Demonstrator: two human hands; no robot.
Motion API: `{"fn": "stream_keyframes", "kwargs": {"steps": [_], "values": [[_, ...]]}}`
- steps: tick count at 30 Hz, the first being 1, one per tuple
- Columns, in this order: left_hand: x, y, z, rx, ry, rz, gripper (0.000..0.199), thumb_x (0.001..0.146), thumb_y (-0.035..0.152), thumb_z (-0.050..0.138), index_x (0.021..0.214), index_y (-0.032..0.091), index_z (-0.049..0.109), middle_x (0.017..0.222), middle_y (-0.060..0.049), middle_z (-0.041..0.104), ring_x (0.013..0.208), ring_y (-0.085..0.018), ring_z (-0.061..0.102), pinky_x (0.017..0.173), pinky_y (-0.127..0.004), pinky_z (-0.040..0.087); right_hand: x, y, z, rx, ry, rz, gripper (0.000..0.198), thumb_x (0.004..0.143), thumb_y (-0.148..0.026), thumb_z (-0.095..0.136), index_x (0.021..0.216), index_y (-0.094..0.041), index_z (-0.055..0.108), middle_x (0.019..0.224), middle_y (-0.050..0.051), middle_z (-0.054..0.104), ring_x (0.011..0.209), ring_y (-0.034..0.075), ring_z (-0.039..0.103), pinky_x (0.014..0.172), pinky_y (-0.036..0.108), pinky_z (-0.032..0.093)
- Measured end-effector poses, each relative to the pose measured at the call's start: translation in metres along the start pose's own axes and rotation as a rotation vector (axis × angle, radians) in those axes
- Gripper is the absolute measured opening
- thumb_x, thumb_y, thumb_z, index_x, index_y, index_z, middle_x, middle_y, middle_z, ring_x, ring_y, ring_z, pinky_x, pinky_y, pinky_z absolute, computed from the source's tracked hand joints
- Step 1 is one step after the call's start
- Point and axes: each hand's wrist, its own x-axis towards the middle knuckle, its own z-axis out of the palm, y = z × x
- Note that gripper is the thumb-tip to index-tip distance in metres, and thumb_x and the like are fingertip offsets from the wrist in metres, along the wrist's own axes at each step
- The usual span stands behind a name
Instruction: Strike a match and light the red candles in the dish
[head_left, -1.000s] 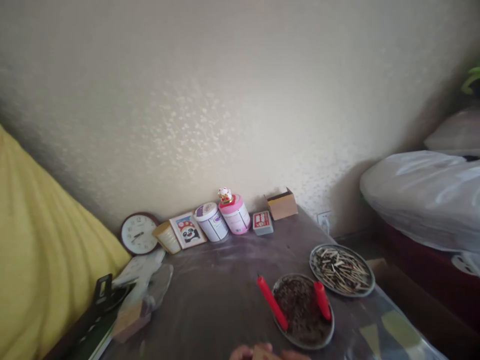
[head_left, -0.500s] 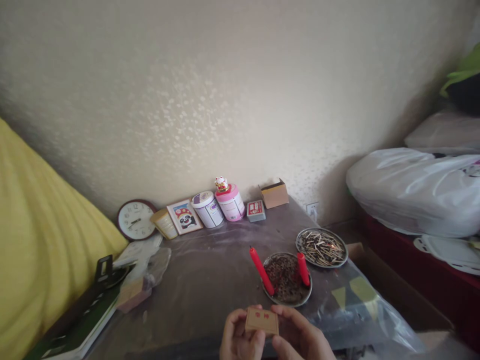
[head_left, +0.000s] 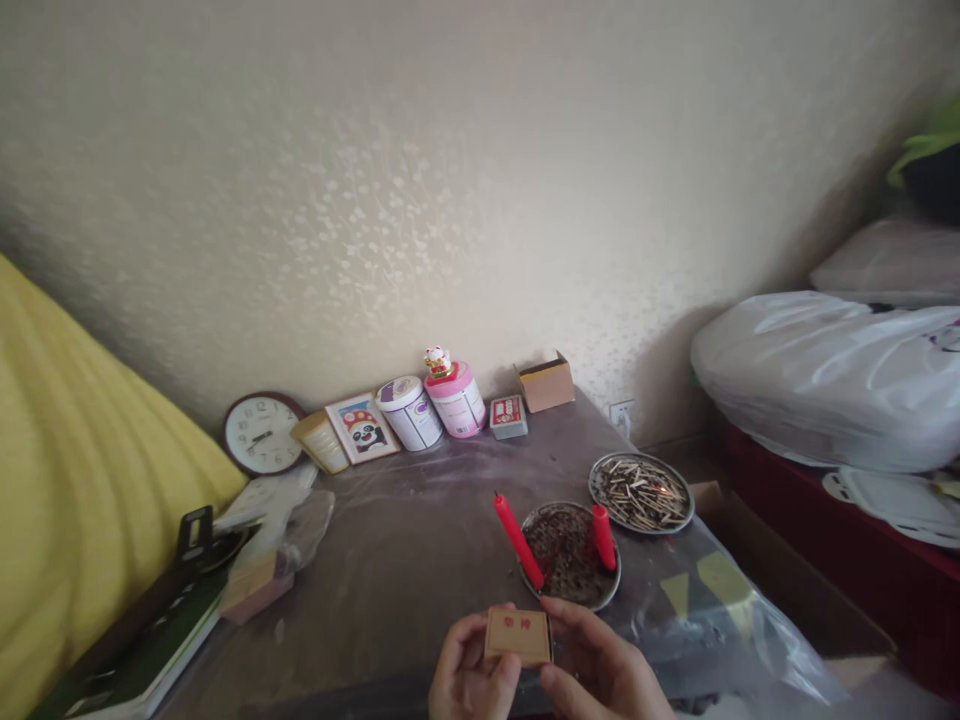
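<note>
Both hands hold a small tan matchbox [head_left: 518,636] low over the near edge of the counter [head_left: 420,540]: the left hand [head_left: 469,680] has its grip closed on the box's left end, thumb in front, and the right hand [head_left: 600,672] has its grip closed on the right end, fingers curled over the top edge. Just beyond the box sits a dish [head_left: 571,552] of dark bits with two red candles [head_left: 519,541] leaning on its rim. Farther off, to the right, a second dish [head_left: 640,493] holds matchsticks. Well beyond the hands, along the wall, stand a clock [head_left: 260,433], a panda picture [head_left: 362,428], two tubs [head_left: 409,412] and a cardboard box [head_left: 545,381].
</note>
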Motion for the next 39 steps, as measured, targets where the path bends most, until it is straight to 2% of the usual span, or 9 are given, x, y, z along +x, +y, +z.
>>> {"fn": "stream_keyframes", "kwargs": {"steps": [6, 11, 15, 19, 24, 27, 32, 34, 39], "values": [[0.002, 0.001, -0.004, -0.024, -0.01, -0.054, 0.039, 0.043, 0.032, 0.089, 0.074, 0.02, 0.067, 0.081, -0.008, 0.075, 0.071, -0.02, 0.069, 0.066, -0.026, 0.054, 0.006, 0.022, -0.004, -0.049, 0.012, 0.047, 0.06, 0.065, -0.057, 0.07, 0.109, -0.019, 0.056, 0.095, 0.01, 0.068, 0.066, 0.02, 0.063, 0.058, 0.028, 0.052], [0.007, -0.006, -0.011, -0.048, -0.047, -0.105, 0.038, 0.047, 0.032, 0.088, 0.077, 0.021, 0.068, 0.084, -0.011, 0.075, 0.075, -0.022, 0.069, 0.069, -0.03, 0.054, 0.011, 0.043, -0.008, -0.01, 0.015, 0.027, 0.06, 0.066, -0.056, 0.069, 0.111, -0.02, 0.054, 0.099, 0.01, 0.067, 0.066, 0.019, 0.062, 0.053, 0.026, 0.05], [0.012, -0.013, -0.018, -0.07, -0.072, -0.125, 0.046, 0.049, 0.032, 0.087, 0.09, 0.021, 0.069, 0.089, -0.013, 0.074, 0.087, -0.026, 0.068, 0.074, -0.034, 0.053, 0.008, 0.035, -0.007, -0.042, 0.04, 0.035, 0.058, 0.065, -0.055, 0.07, 0.109, -0.02, 0.057, 0.088, 0.008, 0.068, 0.063, 0.019, 0.062, 0.053, 0.027, 0.051], [0.012, -0.017, -0.022, -0.081, -0.146, -0.175, 0.051, 0.051, 0.03, 0.086, 0.098, 0.022, 0.068, 0.094, -0.015, 0.073, 0.089, -0.026, 0.067, 0.076, -0.032, 0.052, 0.007, 0.026, -0.005, -0.045, 0.026, -0.009, 0.052, 0.067, -0.05, 0.07, 0.108, -0.02, 0.057, 0.092, 0.009, 0.068, 0.067, 0.02, 0.063, 0.059, 0.03, 0.053], [0.01, -0.019, -0.025, -0.03, -0.175, -0.232, 0.059, 0.056, 0.03, 0.083, 0.109, 0.021, 0.059, 0.089, -0.014, 0.073, 0.064, -0.02, 0.066, 0.051, -0.026, 0.049, 0.009, 0.033, -0.006, -0.057, 0.022, -0.042, 0.047, 0.069, -0.04, 0.069, 0.108, -0.019, 0.054, 0.095, 0.008, 0.067, 0.075, 0.021, 0.065, 0.064, 0.03, 0.053], [0.008, -0.019, -0.023, 0.026, -0.15, -0.192, 0.062, 0.056, 0.031, 0.083, 0.11, 0.019, 0.054, 0.087, -0.013, 0.073, 0.061, -0.018, 0.064, 0.049, -0.025, 0.048, 0.009, 0.034, -0.006, -0.059, 0.015, -0.029, 0.041, 0.074, -0.039, 0.066, 0.107, -0.019, 0.053, 0.094, 0.007, 0.066, 0.075, 0.02, 0.065, 0.06, 0.026, 0.052], [0.003, -0.015, -0.017, 0.076, -0.174, -0.18, 0.059, 0.058, 0.033, 0.082, 0.107, 0.019, 0.051, 0.088, -0.013, 0.072, 0.046, -0.013, 0.058, 0.034, -0.02, 0.04, 0.008, 0.032, -0.008, -0.099, 0.01, -0.002, 0.036, 0.08, -0.046, 0.059, 0.102, -0.018, 0.054, 0.085, 0.006, 0.066, 0.055, 0.014, 0.06, 0.045, 0.022, 0.044], [0.0, -0.013, -0.015, 0.086, -0.18, -0.203, 0.059, 0.059, 0.035, 0.081, 0.106, 0.019, 0.049, 0.09, -0.014, 0.072, 0.041, -0.012, 0.056, 0.03, -0.018, 0.037, 0.009, 0.033, -0.01, -0.114, 0.017, 0.016, 0.035, 0.081, -0.045, 0.057, 0.101, -0.017, 0.054, 0.081, 0.005, 0.066, 0.051, 0.012, 0.057, 0.044, 0.021, 0.043], [-0.002, -0.014, -0.013, 0.122, -0.147, -0.214, 0.061, 0.058, 0.036, 0.082, 0.106, 0.019, 0.048, 0.092, -0.015, 0.071, 0.041, -0.013, 0.058, 0.031, -0.019, 0.039, 0.009, 0.033, -0.009, -0.141, 0.057, 0.03, 0.031, 0.079, -0.04, 0.057, 0.1, -0.016, 0.056, 0.07, 0.001, 0.063, 0.048, 0.012, 0.053, 0.043, 0.022, 0.041]]}}
